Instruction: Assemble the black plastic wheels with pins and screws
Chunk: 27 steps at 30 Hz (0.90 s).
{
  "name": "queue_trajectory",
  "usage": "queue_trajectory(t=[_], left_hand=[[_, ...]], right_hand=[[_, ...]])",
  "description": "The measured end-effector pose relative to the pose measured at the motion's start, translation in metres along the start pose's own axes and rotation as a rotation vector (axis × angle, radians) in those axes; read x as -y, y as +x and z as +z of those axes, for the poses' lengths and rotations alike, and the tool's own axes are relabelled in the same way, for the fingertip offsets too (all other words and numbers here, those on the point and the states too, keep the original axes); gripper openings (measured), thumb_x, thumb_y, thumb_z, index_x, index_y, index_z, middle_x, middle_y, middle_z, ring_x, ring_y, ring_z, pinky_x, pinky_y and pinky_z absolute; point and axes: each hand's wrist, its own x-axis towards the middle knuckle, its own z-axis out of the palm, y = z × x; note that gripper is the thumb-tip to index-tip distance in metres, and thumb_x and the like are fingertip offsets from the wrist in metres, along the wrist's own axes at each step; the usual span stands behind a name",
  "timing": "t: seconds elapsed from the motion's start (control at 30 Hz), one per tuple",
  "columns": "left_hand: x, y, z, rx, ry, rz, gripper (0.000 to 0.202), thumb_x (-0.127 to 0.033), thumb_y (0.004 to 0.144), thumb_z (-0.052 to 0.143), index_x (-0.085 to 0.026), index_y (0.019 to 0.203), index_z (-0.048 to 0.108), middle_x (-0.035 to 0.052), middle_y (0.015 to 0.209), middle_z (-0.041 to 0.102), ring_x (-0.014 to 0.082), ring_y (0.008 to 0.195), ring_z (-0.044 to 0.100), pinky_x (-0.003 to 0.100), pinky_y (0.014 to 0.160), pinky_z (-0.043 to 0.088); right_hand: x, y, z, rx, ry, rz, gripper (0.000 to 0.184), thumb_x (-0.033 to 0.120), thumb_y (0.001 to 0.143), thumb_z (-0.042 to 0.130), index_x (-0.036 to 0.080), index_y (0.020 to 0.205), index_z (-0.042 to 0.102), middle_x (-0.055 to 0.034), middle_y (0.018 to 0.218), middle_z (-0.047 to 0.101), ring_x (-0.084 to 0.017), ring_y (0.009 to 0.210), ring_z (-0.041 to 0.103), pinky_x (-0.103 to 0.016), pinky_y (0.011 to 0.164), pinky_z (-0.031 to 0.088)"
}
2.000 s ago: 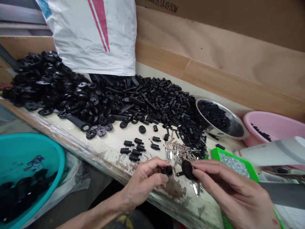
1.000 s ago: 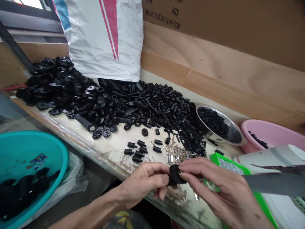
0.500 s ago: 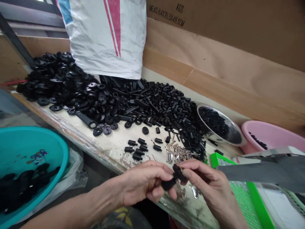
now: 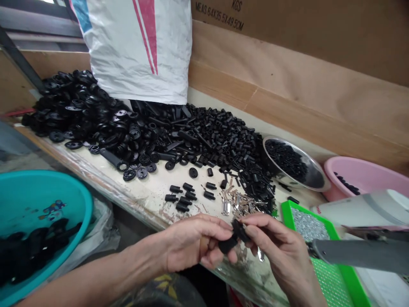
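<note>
My left hand [image 4: 194,243] grips a small black plastic cylinder [image 4: 227,245] between thumb and fingers, near the table's front edge. Pinched in my right hand [image 4: 284,251] is a dark, roundish plastic piece [image 4: 240,230], which meets the cylinder's upper end; whether the two are joined I cannot tell. Fingers cover much of both parts. Just beyond my hands lies a scatter of small metal strips [image 4: 244,202]. Several black cylinders with thin tips [image 4: 185,200] rest on the tabletop to the left of the strips.
A large heap of black plastic parts [image 4: 105,123] spreads across the table below a white sack [image 4: 140,47]. At right are a steel bowl [image 4: 315,177], a pink basin [image 4: 367,170], a green tray [image 4: 340,256] and a grey bar [image 4: 358,253]. A teal basin [image 4: 73,192] stands lower left.
Both hands keep their hold on the black parts, with little movement. The grey bar at right now appears lower, uncovering small silvery pieces in the green tray. The view has shifted slightly.
</note>
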Motion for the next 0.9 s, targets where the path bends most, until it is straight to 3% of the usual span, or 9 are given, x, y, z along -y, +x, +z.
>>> queue_trajectory(t=[0.37,0.53,0.77,0.9], left_hand=[[0.001,0.007,0.009,-0.081,0.107,0.031,0.012,-0.023,0.074,0.061,-0.012,0.073,0.066,0.0035,0.062,0.064,0.0057,0.04,0.045,0.019,0.04,0.027],[0.0,0.007,0.013,-0.12,0.15,0.031,0.014,-0.025,0.072,0.061,-0.012,0.073,0.067,0.0021,0.061,0.064,0.0053,0.039,0.043,0.02,0.04,0.025],[0.003,0.009,0.012,-0.103,0.166,0.033,0.014,-0.025,0.073,0.06,-0.013,0.075,0.066,0.0013,0.061,0.064,0.0048,0.039,0.042,0.019,0.041,0.025],[0.006,0.009,0.012,-0.174,0.197,0.044,0.012,-0.025,0.072,0.061,-0.014,0.073,0.064,0.0014,0.06,0.064,0.0049,0.038,0.041,0.018,0.041,0.026]], right_hand=[[-0.009,-0.006,-0.002,-0.023,0.066,0.015,0.007,0.027,0.085,0.067,0.026,0.09,0.072,0.0013,0.082,0.069,-0.007,0.055,0.061,-0.014,0.05,0.052],[-0.006,-0.008,-0.002,-0.07,0.049,-0.015,0.009,0.025,0.085,0.068,0.028,0.091,0.073,0.0028,0.071,0.071,-0.009,0.055,0.065,-0.013,0.053,0.055],[-0.011,-0.012,-0.004,-0.033,0.165,0.003,0.02,0.022,0.076,0.076,0.032,0.093,0.074,0.0029,0.079,0.076,-0.01,0.061,0.07,-0.013,0.056,0.056],[-0.014,-0.012,-0.006,-0.039,0.054,-0.056,0.026,0.022,0.077,0.075,0.034,0.1,0.073,0.0019,0.088,0.076,-0.011,0.071,0.071,-0.015,0.062,0.057]])
